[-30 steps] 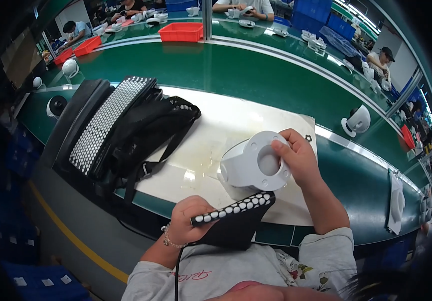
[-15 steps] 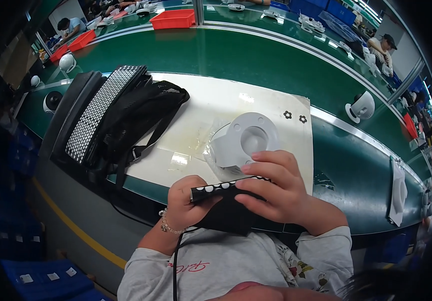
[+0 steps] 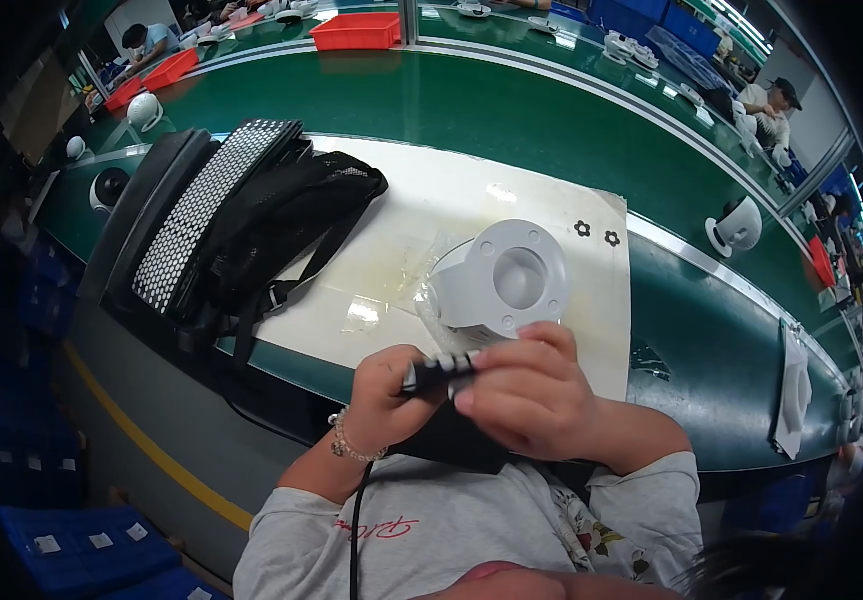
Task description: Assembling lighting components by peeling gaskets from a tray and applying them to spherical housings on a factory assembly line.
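Held a black sheet (image 3: 439, 370), pale-spotted and blurred, by its edge in a closed grasp of the left hand (image 3: 383, 388). Had the right hand (image 3: 536, 392) bent in at the same edge, thumb and fingertips drawn together; could not tell, for blur, whether gripping the sheet, a spot or nothing. Had a white plastic base (image 3: 466, 296) lying just beyond, ring opening upward, partly over crumpled clear film (image 3: 429, 290) on a white board (image 3: 593, 310). Counted four round marks around the opening; could not tell if bare or covered. Noted two black flower-shaped pieces (image 3: 582, 229) farther right, apart from the base. Judged as under way: done, laying out the base; left, pale spots on the sheet.
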Demonstrator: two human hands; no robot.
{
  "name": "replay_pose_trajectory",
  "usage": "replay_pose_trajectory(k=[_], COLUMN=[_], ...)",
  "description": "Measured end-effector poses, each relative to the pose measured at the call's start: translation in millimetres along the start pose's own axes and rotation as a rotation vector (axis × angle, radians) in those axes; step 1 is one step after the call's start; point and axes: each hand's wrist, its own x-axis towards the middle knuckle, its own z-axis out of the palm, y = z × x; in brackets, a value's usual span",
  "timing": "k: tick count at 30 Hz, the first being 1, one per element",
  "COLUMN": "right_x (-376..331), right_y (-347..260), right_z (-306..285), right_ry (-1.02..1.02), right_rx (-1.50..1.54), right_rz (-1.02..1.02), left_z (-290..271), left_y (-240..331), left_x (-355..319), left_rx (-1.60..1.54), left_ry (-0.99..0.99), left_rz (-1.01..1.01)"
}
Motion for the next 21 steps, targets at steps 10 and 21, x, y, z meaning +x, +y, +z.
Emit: replay_pose_trajectory(k=[10, 21], right_x=[7.7, -6.6], right_y=[0.4, 0.0], right_z=[5.8, -12.0], right_ry=[0.084, -0.029], right_rx=[0.373, 0.653], right_rz=[0.099, 0.158], left_z=[11.5, 7.6], left_y=[7.0, 5.8], left_x=[6.3, 3.1], left_rx=[0.002, -0.055], left_ry=[0.059, -0.001], left_rz=[-0.023, -0.221])
